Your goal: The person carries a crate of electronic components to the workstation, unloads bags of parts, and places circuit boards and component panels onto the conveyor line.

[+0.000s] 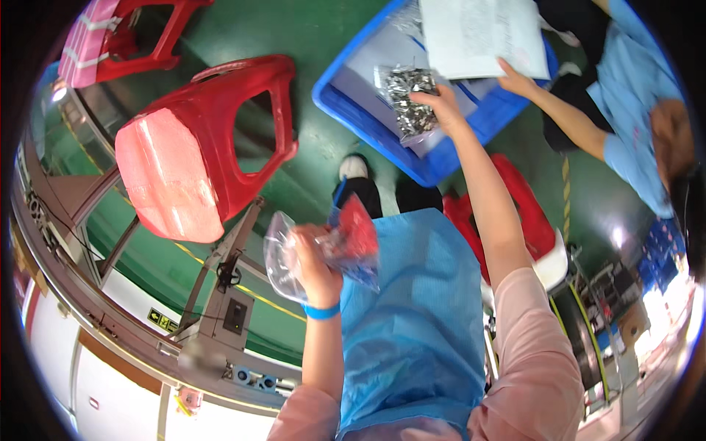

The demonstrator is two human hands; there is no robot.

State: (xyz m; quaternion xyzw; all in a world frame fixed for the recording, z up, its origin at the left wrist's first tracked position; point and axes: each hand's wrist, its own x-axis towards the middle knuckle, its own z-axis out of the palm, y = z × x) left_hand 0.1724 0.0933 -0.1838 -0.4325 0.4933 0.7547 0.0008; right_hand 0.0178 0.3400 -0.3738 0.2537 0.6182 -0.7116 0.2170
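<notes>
My left hand [315, 266], with a blue band at its wrist, is closed round the gathered plastic of a clear bag [354, 246] that has red and blue contents. It is in front of my blue apron [408, 309]. Farther forward, my right hand [443, 110] grips the edge of a clear bag of small metal parts [412, 103]. That bag hangs over the blue plastic bin [353, 121]. A co-worker's hand [518, 79] touches a white printed sheet [482, 37] lying across the far side of the bin.
Left of the bin lies a red plastic stool [257, 125] with a pink padded top, and another red stool [140, 59] is farther left. A red stool [515, 213] is by my right arm. A conveyor line [95, 316] curves along the left. The co-worker [632, 110] is at the right.
</notes>
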